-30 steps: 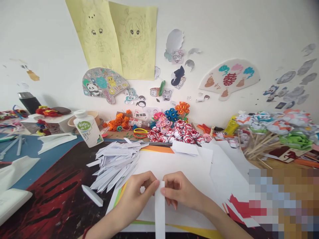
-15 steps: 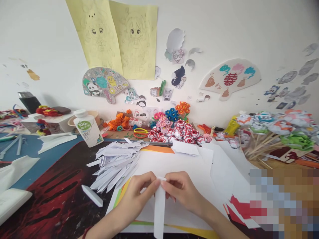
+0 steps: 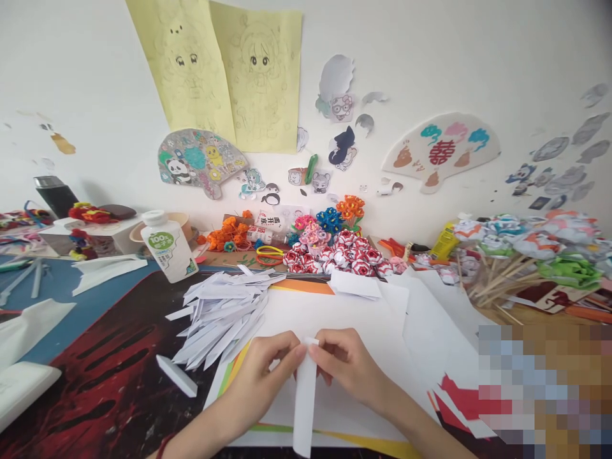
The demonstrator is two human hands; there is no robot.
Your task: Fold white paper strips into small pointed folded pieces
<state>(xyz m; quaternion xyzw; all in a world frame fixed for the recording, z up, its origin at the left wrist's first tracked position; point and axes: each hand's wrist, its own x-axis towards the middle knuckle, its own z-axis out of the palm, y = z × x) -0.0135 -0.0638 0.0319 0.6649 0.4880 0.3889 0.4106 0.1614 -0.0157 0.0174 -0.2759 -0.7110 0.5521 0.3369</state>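
Observation:
A long white paper strip point(image 3: 305, 401) hangs between my hands, its far end pinched and its near end pointing down toward me. My left hand point(image 3: 270, 363) is closed on the strip's left edge, thumb on top. From the other side my right hand point(image 3: 351, 366) pinches the same end, the two thumbs almost touching. Under them lie white paper sheets point(image 3: 377, 382) with coloured edges below. To the left is a heap of folded white strips point(image 3: 224, 312), with one single strip point(image 3: 176, 375) lying apart on the dark mat.
A white bottle point(image 3: 169, 248) stands behind the heap. Red-and-white paper flowers point(image 3: 344, 255) line the back by the wall. Paper flowers on sticks point(image 3: 516, 248) stand at the right, with red paper scraps point(image 3: 461, 405) nearer. A white object point(image 3: 26, 392) sits at the left edge.
The strip's near end has swung slightly to the left. Both hands keep their pinch and have barely moved.

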